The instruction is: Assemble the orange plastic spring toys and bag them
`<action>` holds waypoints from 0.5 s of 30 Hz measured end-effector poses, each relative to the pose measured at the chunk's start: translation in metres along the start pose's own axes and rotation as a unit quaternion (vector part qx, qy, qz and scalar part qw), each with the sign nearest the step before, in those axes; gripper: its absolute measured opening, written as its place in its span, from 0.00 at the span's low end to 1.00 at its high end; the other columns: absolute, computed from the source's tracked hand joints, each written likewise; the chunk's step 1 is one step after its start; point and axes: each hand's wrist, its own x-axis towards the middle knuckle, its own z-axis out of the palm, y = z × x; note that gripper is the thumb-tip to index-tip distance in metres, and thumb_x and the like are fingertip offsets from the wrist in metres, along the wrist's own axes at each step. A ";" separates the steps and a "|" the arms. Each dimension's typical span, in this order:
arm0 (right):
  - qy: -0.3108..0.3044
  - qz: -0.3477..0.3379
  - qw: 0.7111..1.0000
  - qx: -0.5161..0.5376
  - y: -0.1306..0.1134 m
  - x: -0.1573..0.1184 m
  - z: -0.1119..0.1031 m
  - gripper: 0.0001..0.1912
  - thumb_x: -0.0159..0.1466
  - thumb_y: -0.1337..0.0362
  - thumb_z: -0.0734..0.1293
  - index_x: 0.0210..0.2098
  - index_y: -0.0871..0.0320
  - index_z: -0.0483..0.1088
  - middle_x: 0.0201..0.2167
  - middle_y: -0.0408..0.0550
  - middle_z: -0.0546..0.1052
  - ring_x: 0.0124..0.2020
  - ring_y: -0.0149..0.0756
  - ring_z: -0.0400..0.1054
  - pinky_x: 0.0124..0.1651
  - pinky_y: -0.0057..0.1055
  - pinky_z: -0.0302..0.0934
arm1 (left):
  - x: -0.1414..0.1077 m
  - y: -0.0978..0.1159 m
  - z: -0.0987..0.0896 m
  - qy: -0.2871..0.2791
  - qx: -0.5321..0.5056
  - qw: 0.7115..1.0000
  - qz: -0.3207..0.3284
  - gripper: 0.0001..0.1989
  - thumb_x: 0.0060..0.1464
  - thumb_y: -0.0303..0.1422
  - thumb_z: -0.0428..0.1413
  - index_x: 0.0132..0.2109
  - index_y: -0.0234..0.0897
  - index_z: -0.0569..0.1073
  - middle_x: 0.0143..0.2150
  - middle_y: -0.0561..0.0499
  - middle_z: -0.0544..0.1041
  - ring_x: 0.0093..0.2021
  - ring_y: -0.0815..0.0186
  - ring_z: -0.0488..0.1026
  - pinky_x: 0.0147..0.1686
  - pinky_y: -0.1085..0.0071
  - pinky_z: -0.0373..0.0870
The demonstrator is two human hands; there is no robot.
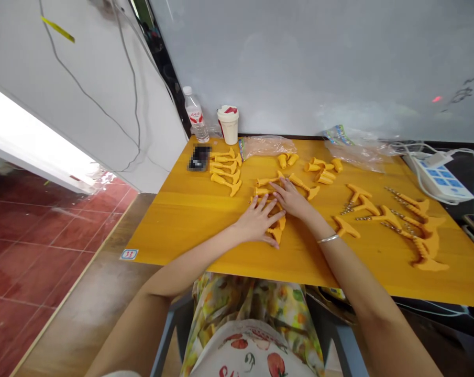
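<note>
As both bare hands meet mid-table in the head view, the left hand lies palm down, fingers spread wide, over yellow T-handled pieces. The right hand touches the same cluster, fingers loosely apart; whether either grips a piece is hidden. More yellow pieces lie toward the left edge of the wooden table, beside a blurred dark rectangle. Short yellow sleeves lie toward the back edge; yellow-handled corkscrews toward the right. A bottle and cup stand at the back-left corner.

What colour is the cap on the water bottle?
The cap is white, seen best in the head view.
</note>
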 end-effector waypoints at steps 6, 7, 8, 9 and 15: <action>-0.028 0.028 0.999 -0.032 0.006 0.030 0.003 0.24 0.72 0.63 0.55 0.63 0.64 0.66 0.68 0.65 0.59 0.71 0.51 0.51 0.71 0.50 0.48 | 0.017 -0.031 0.001 -0.006 0.027 1.000 0.008 0.51 0.46 0.65 0.57 0.70 0.41 0.60 0.71 0.31 0.57 0.70 0.31 0.51 0.63 0.33 0.46; -0.029 0.031 0.998 -0.036 0.006 0.036 0.002 0.24 0.72 0.63 0.55 0.63 0.64 0.66 0.68 0.65 0.59 0.71 0.51 0.51 0.71 0.49 0.47 | 0.020 -0.037 0.000 -0.009 0.028 1.000 0.010 0.51 0.46 0.65 0.56 0.70 0.41 0.60 0.71 0.31 0.57 0.70 0.32 0.51 0.63 0.33 0.46; -0.032 0.034 0.998 -0.040 0.006 0.042 0.001 0.24 0.72 0.64 0.55 0.63 0.65 0.66 0.68 0.65 0.59 0.70 0.50 0.52 0.71 0.48 0.47 | 0.024 -0.042 -0.001 -0.014 0.030 0.999 0.012 0.50 0.46 0.65 0.56 0.70 0.41 0.60 0.71 0.32 0.57 0.70 0.33 0.52 0.64 0.34 0.47; -0.035 0.038 0.998 -0.044 0.007 0.048 0.000 0.24 0.72 0.64 0.54 0.63 0.65 0.66 0.69 0.64 0.59 0.71 0.49 0.52 0.71 0.47 0.47 | 0.027 -0.048 -0.002 -0.019 0.032 0.999 0.012 0.50 0.47 0.65 0.56 0.70 0.41 0.60 0.71 0.32 0.57 0.70 0.34 0.52 0.64 0.34 0.47; -0.047 0.063 0.995 -0.066 0.005 0.074 -0.001 0.24 0.72 0.65 0.55 0.64 0.67 0.64 0.69 0.67 0.58 0.71 0.49 0.51 0.71 0.46 0.47 | 0.039 -0.077 -0.008 -0.035 0.047 0.998 0.018 0.50 0.46 0.65 0.56 0.69 0.40 0.61 0.71 0.34 0.58 0.70 0.36 0.53 0.66 0.41 0.48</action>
